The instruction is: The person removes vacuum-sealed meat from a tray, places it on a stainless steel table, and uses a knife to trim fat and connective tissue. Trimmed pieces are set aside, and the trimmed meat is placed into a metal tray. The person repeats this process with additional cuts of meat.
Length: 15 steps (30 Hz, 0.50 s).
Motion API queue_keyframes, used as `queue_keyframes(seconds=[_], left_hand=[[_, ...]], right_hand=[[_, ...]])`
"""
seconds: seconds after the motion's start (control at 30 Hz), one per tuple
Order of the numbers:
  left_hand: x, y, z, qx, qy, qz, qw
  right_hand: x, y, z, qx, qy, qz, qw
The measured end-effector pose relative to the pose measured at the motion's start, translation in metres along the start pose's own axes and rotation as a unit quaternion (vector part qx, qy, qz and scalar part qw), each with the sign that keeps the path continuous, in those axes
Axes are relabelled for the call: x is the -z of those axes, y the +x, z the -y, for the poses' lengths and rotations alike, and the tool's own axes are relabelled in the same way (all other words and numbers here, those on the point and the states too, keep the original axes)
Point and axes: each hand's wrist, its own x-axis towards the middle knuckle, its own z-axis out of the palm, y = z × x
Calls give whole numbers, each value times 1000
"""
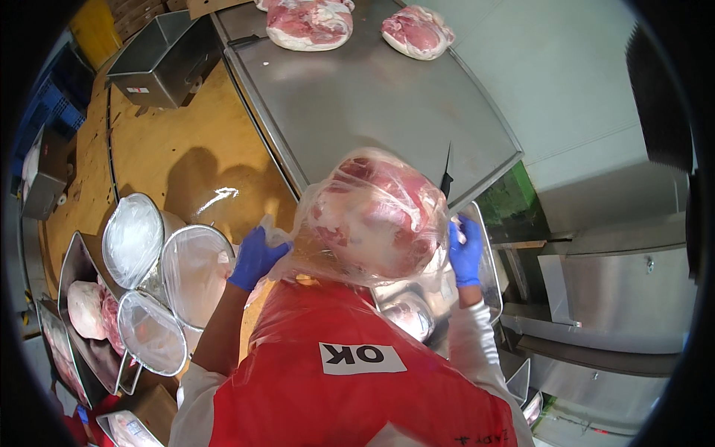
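A large cut of raw meat [372,216] in a clear plastic bag [305,249] is in front of me, over the near end of the metal table. My left hand [257,259], in a blue glove, is closed on the bag's loose plastic at the left. At the bag's right side, my right hand [465,249], also blue-gloved, has its fingers curled on the plastic; part of its grip is hidden. A knife [447,173] with a dark handle lies on the table just beyond the meat. Below the meat, a metal tray [488,287] holds another wrapped piece [408,316].
Two more meat cuts [309,26] [418,33] and a second knife [246,41] lie at the far end of the metal table [357,97]. Plastic-lined round containers [197,268] and metal bins [82,261] stand left. Another metal tub [160,63] sits far left on the yellow floor.
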Motion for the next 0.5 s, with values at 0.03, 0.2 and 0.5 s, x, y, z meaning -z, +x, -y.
queue_keyframes(seconds=[0.03,0.2,0.5], left_hand=[[3,-5,3,17,-11,-5,1000],[2,-20,42,53,-111,-51,991],[-30,16,40,-9,-267,-21,963]], right_hand=[[-20,14,38,91,-24,19,995],[-90,32,81,136,-200,118,963],[-155,155,208,-181,241,378,875]])
